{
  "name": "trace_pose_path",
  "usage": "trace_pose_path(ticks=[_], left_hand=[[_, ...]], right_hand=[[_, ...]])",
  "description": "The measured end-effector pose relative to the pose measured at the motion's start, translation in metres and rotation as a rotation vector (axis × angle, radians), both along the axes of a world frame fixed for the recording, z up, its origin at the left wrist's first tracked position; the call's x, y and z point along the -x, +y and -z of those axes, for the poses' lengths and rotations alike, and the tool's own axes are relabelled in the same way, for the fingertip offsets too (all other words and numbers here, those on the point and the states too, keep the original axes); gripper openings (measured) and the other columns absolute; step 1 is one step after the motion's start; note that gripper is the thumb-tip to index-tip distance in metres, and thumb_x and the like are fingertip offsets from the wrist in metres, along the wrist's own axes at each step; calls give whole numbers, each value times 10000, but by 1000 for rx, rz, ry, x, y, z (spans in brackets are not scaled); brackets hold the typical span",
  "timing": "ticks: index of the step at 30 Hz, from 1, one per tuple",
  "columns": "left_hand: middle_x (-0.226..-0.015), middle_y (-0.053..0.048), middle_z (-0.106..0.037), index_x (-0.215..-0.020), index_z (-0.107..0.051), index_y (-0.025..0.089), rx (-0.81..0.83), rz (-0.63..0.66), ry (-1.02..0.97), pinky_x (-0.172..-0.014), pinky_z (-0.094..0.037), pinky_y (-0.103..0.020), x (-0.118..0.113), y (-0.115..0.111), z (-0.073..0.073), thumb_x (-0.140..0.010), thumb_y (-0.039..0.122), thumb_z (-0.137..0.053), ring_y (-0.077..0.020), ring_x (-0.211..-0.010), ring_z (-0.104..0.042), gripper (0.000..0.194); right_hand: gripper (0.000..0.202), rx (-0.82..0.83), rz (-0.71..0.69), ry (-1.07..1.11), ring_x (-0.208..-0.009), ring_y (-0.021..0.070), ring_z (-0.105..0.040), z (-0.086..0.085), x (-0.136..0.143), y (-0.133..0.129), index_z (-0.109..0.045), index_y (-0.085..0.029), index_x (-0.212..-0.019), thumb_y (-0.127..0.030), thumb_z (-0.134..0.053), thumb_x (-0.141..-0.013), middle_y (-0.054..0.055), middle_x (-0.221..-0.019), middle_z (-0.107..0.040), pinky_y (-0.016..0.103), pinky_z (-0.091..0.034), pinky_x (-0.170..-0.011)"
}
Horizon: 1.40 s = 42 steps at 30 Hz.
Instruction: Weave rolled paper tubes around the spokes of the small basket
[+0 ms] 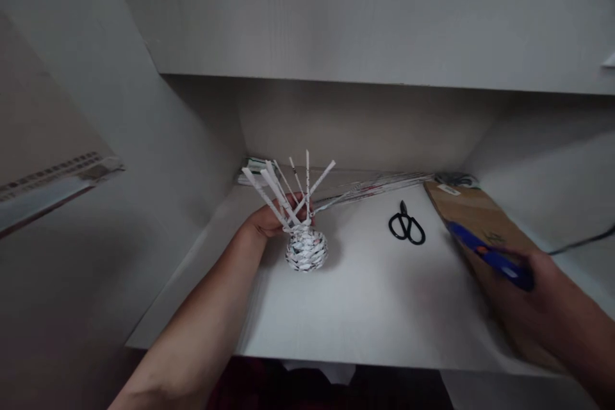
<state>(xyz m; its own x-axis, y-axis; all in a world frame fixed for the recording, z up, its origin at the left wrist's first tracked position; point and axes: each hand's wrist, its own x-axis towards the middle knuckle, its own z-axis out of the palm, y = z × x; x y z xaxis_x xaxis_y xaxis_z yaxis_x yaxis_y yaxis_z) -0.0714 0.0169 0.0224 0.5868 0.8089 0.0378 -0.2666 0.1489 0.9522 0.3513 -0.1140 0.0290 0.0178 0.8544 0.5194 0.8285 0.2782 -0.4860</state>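
Observation:
My left hand (275, 216) is closed around the back of the neck of a small woven paper vase (306, 250). Its rounded body is braided from white printed paper tubes, and several loose tubes fan upward from the neck. Some of my left fingers are hidden behind those tubes. On the right, my right hand (541, 282) grips a blue glue gun (492, 259) with an orange part, blurred by motion. The glue gun points left over a brown cardboard piece (473, 214). Between the hands lie black-handled scissors (406, 225), apart from both.
Long thin paper tubes (379, 186) lie along the back of the white shelf (365, 314). A small green-and-white packet (257, 170) sits at the back left. A dark cord (583, 242) runs off to the right. Walls and an upper panel (360, 25) enclose the shelf.

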Motion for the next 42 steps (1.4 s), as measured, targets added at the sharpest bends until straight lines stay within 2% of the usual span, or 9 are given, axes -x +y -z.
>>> trace_pose_path(ticks=[2,6,8,11,16,23,32,38,42], left_hand=[[-660,-47,-684,-761,-585,131,12,19,1,-517,-434,-242,-7,0,5,-524,334,-861,-155,-564,-617,416],[-641,-16,-653,-742,-579,130,44,88,-12,-524,-465,-235,-19,0,14,-541,253,-856,-147,-572,-631,365],[-628,0,-635,-756,-584,134,66,118,-22,-532,-478,-237,-22,-1,16,-542,226,-853,-152,-585,-641,355],[-621,7,-617,-751,-593,132,80,126,-28,-543,-487,-237,-24,-2,15,-556,210,-847,-145,-583,-639,330],[-645,5,-625,-738,-602,137,63,129,-13,-568,-493,-233,-24,-1,15,-561,271,-859,-133,-596,-633,340],[-621,3,-616,-770,-603,131,119,99,-36,-528,-475,-234,-25,-4,13,-535,233,-872,-160,-599,-647,371],[-632,-2,-642,-750,-611,135,93,99,-8,-531,-492,-231,-24,-4,11,-542,207,-863,-154,-598,-654,335],[-640,-6,-639,-737,-622,130,52,94,36,-536,-482,-239,-24,-4,12,-537,212,-859,-137,-570,-622,322],[-652,-8,-650,-746,-631,138,-6,119,57,-540,-474,-234,-23,-2,14,-571,249,-845,-128,-575,-609,297]], right_hand=[[231,50,46,-92,-557,224,-610,-8,38,-9,-599,-321,-1048,-392,-608,-828,41,-702,-661,333,-418,-418],[101,166,-305,-102,-559,184,-596,-24,98,-19,-629,-288,-848,-365,-570,-876,3,-660,-639,302,-468,-467],[105,206,-400,-82,-505,155,-543,-31,117,-20,-630,-282,-845,-345,-557,-888,-13,-618,-605,279,-435,-433],[145,188,-391,-68,-461,125,-471,-36,134,-17,-604,-256,-774,-327,-554,-890,-23,-569,-546,255,-362,-390],[231,186,-345,-71,-510,120,-482,-32,141,-11,-531,-223,-716,-356,-525,-905,-8,-610,-547,250,-376,-429],[256,168,-319,-124,-480,121,-463,-31,142,-7,-532,-222,-704,-374,-523,-909,-19,-562,-510,254,-349,-429],[83,154,-401,-86,-583,137,-535,-29,145,-3,-570,-245,-876,-320,-547,-901,-6,-716,-617,260,-437,-510],[121,311,-478,-73,-538,112,-492,-33,147,-4,-537,-254,-838,-346,-534,-916,-45,-647,-547,241,-404,-469],[116,329,-474,-99,-547,112,-495,-32,146,-5,-520,-259,-868,-355,-510,-933,-44,-664,-538,255,-393,-483]])
